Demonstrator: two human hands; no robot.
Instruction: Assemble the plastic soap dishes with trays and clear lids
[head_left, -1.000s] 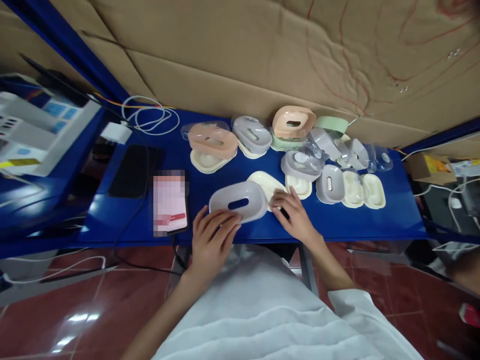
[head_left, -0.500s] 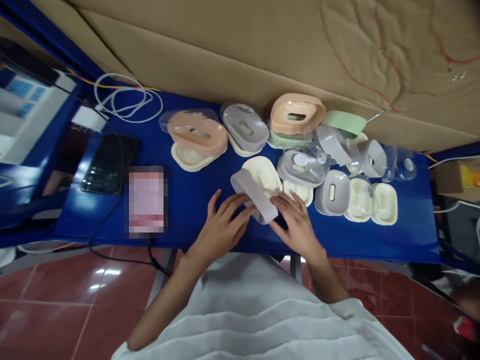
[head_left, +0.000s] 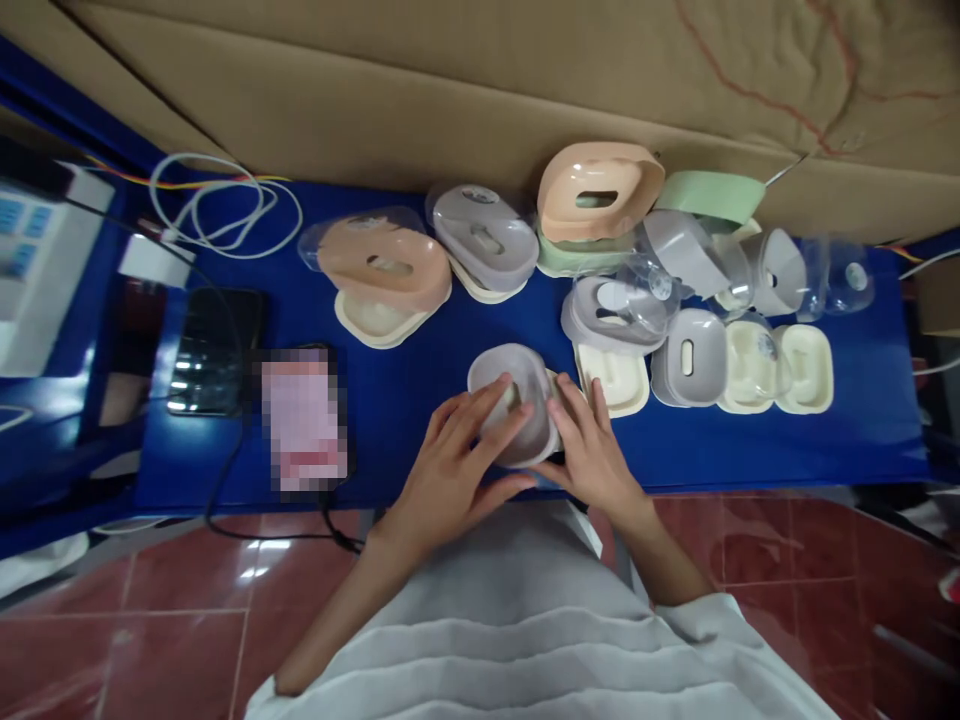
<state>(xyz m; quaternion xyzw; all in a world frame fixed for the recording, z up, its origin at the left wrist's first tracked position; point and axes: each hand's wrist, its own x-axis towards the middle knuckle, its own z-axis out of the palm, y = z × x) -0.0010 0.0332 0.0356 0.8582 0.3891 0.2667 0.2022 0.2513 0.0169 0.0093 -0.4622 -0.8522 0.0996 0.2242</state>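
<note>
In the middle of the blue table, a grey oval soap dish lies nearly level over a cream base tray, which shows only at its right side. My left hand reaches across the grey dish, its fingertips inside the hollow and its thumb by the near rim. Gripping the right edge, my right hand has its fingers over the rim and cream tray and its thumb at the near side. How far the two pieces are joined is hidden.
Behind stand peach, grey and green dish parts. Cream trays and clear lids lie to the right. On the left are a black phone, a blurred-out device and a coiled white cable.
The grey dish has turned from a steep tilt to nearly flat, now covering most of the cream tray. My left fingers moved onto its inside. The view has shifted slightly.
</note>
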